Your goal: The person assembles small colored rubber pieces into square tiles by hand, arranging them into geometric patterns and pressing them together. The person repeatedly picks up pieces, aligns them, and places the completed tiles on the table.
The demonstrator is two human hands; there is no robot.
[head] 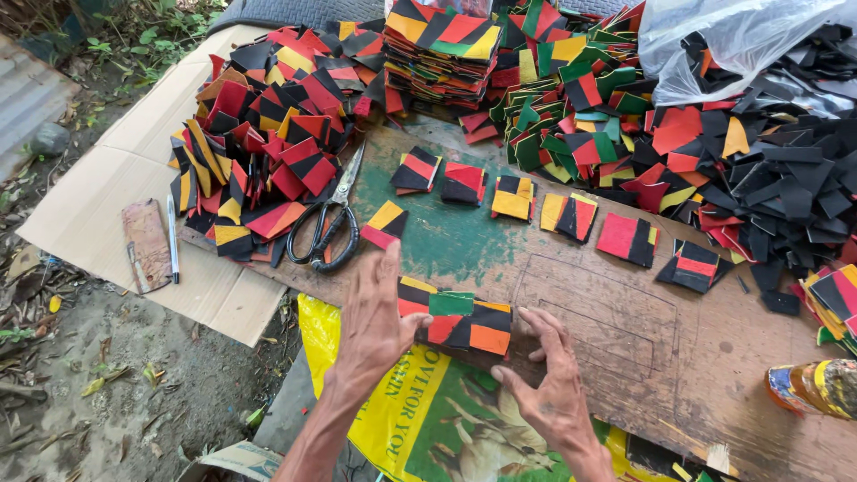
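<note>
Both hands rest on a row of joined colour patches [457, 321] at the near edge of the worn wooden board [607, 312]: the left hand [375, 326] lies flat and open with its fingers spread over the strip's left end, and the right hand [549, 375] is open too, its fingertips [527, 319] pressing the strip's right end, neither one gripping. Beyond them, from big to small: the board sits on a sheet of cardboard [107, 196] laid over bare ground. A large heap of black, red and yellow patches [268, 125] covers the board's far left, a heap of green-mixed ones [571, 98] and black scraps [794, 187] the far right, beside a clear plastic bag [723, 36]. A tall neat stack of patches [442, 54] stands at the back. A yellow printed sack [420, 419] hangs below the board. Black-handled scissors [332, 223] lie just left of a line of small patch piles [513, 196], and a pen [171, 236] lies on the cardboard.
</note>
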